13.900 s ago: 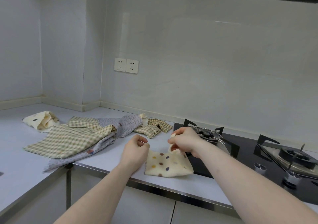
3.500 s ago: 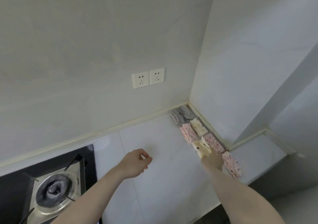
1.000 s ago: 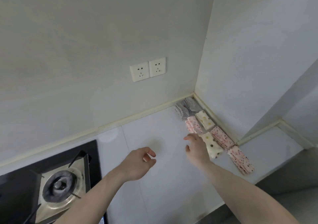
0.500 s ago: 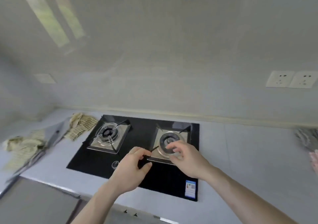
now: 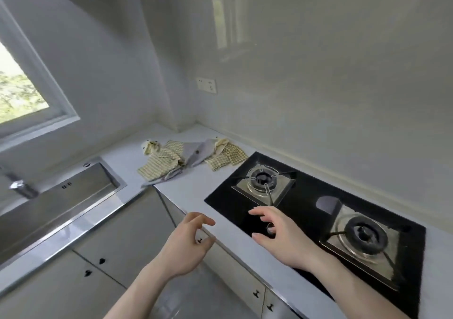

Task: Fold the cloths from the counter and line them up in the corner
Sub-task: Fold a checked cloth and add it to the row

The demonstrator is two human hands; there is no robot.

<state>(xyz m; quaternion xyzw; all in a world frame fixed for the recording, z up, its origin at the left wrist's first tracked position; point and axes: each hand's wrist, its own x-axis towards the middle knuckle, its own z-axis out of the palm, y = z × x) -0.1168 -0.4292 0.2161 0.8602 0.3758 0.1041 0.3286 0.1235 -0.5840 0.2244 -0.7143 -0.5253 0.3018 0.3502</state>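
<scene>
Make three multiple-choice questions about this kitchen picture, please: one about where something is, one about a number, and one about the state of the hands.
1. Where does the pile of unfolded cloths lie?
A. in the sink
B. on the counter between the sink and the stove
C. on the right burner

2. How many burners does the stove have?
A. one
B. two
C. four

3. What are the two hands doing?
A. both are open and hold nothing
B. both grip a cloth
C. the left one holds the faucet

Answers:
1. B, since the cloths are spread on the counter near the far corner, with the sink on one side and the stove on the other.
2. B, since only a left burner and a right burner show on the black glass.
3. A, since the left hand and the right hand hang in the air with loose fingers and no cloth in them.
</scene>
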